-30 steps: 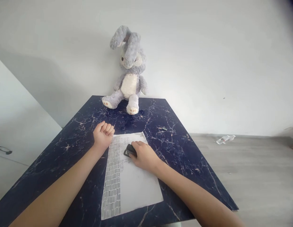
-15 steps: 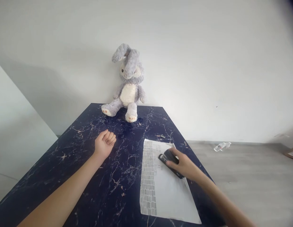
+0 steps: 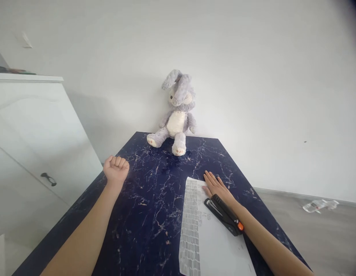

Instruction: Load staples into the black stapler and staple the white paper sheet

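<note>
My left hand (image 3: 117, 168) is a closed fist above the left part of the dark blue marbled table (image 3: 146, 214), with nothing showing in it. My right hand (image 3: 218, 188) lies flat with fingers stretched out over the top right corner of a sheet of paper (image 3: 218, 249). Beside its wrist, a black stapler (image 3: 223, 214) with an orange piece at its rear rests on the paper, out of my grip. Grey brick-like marks run down the sheet's left side. Whatever is under my right palm is hidden.
A grey plush rabbit (image 3: 178, 115) sits at the table's far end against the wall. To the left stands a white cabinet (image 3: 51, 134) with a dark handle (image 3: 48, 179). A clear plastic bottle (image 3: 312, 206) lies on the floor at right.
My right hand has let go of the stapler and moved beyond it, fingers now spread. My left fist has shifted left. The view has turned left, bringing more of the cabinet in.
</note>
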The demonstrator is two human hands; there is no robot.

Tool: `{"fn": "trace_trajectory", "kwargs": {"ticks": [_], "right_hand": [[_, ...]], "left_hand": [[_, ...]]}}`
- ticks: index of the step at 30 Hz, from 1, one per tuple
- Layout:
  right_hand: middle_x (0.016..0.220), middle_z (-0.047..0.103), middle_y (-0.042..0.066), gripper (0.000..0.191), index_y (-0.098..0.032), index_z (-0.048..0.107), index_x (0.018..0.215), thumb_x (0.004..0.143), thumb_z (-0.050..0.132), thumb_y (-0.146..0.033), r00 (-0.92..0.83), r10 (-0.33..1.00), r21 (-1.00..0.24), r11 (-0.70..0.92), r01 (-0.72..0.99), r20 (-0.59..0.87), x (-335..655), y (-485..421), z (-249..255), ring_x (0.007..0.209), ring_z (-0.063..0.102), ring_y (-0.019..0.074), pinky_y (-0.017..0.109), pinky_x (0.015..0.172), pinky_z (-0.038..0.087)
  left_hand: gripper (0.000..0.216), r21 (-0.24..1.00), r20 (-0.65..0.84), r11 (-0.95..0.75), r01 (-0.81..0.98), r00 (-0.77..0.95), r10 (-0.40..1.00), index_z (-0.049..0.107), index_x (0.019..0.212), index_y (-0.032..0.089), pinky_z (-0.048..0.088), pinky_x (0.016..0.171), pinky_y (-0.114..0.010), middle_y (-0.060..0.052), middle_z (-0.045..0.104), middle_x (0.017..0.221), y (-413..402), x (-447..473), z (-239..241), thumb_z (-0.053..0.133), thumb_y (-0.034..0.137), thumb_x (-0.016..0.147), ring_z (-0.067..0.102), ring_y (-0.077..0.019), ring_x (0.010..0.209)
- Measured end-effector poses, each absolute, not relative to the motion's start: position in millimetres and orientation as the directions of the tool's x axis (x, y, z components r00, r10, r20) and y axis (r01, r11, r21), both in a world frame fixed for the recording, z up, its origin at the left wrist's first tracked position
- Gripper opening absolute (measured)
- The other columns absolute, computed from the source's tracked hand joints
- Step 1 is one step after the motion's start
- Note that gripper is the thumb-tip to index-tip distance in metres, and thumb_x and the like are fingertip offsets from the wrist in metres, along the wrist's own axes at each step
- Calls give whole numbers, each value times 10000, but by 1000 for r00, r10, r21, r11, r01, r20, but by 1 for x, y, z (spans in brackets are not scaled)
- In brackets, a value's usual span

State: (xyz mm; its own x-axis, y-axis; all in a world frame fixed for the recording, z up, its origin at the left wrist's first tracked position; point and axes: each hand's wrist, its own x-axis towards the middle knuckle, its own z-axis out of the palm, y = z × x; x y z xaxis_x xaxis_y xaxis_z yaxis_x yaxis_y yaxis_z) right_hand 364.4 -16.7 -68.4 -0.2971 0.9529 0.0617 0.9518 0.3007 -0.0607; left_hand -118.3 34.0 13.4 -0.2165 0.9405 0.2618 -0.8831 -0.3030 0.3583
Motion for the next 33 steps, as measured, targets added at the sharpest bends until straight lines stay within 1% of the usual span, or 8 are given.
{"fn": "trace_trajectory", "kwargs": {"ticks": [3, 7, 12, 17, 20, 24, 27, 33], "right_hand": [[1727, 194, 168, 699, -80, 334, 1642, 1081, 255, -490, -282, 957, -59, 286, 957, 66, 323, -9, -61, 1622, 169, 318, 581, 1304, 164], [1726, 153, 205, 707, -31, 315, 1636, 1084, 275, -471, -313, 949, -118, 315, 942, 35, 247, 7, -45, 1624, 139, 352, 617, 1293, 148], [1737, 110, 188, 691, -66, 281, 1653, 1093, 277, -470, -476, 879, -240, 463, 853, 6, 156, 33, -29, 1634, 90, 331, 629, 1297, 86], [1739, 144, 167, 656, -96, 278, 1652, 1104, 304, -455, -629, 775, -276, 618, 736, 60, 98, 48, -26, 1638, 86, 301, 684, 1281, 63], [1747, 169, 97, 578, -204, 294, 1656, 1117, 343, -404, -714, 677, -247, 733, 633, 178, 89, 52, -31, 1643, 65, 258, 657, 1295, 58], [1734, 246, 19, 518, -307, 304, 1654, 1136, 325, -312, -846, 521, -327, 824, 463, 112, 98, 50, -41, 1617, 204, 174, 463, 1327, 173], [1724, 276, 30, 527, -280, 309, 1656, 1134, 352, -341, -848, 523, -365, 809, 461, 86, 114, 40, -44, 1613, 223, 193, 467, 1328, 171], [1719, 287, 22, 535, -310, 319, 1654, 1123, 357, -365, -797, 597, -381, 761, 525, 94, 199, 16, -46, 1610, 233, 198, 485, 1328, 170]], "left_hand": [[512, 281, 293, -375, -884, -293, 910, 114, 608, 208, 210, 447, -288, 56, 100, 528, 36, -136, 7, 482, 200, 965, 147, -119, 454], [504, 312, 288, -314, -897, -226, 931, 117, 604, 206, 182, 448, -297, 54, 86, 536, 36, -134, 3, 482, 185, 949, 122, -125, 464], [495, 304, 296, -320, -897, -231, 927, 124, 601, 203, 185, 450, -294, 54, 81, 543, 38, -134, 3, 490, 180, 935, 120, -124, 469], [490, 311, 287, -317, -896, -230, 930, 131, 599, 201, 191, 450, -301, 53, 81, 542, 36, -136, 3, 503, 166, 917, 120, -126, 469], [498, 326, 277, -309, -893, -222, 935, 131, 600, 201, 211, 452, -297, 54, 88, 542, 35, -134, 2, 512, 170, 920, 133, -123, 466], [509, 351, 261, -290, -890, -204, 944, 126, 606, 201, 217, 444, -286, 58, 96, 538, 36, -129, 2, 526, 177, 919, 154, -116, 451], [518, 379, 240, -255, -890, -171, 955, 118, 611, 205, 230, 443, -280, 61, 114, 531, 34, -124, 4, 533, 185, 920, 182, -110, 440], [532, 439, 188, -151, -886, -74, 979, 103, 614, 213, 253, 439, -282, 59, 127, 520, 29, -111, 5, 539, 207, 919, 225, -111, 426]]}}
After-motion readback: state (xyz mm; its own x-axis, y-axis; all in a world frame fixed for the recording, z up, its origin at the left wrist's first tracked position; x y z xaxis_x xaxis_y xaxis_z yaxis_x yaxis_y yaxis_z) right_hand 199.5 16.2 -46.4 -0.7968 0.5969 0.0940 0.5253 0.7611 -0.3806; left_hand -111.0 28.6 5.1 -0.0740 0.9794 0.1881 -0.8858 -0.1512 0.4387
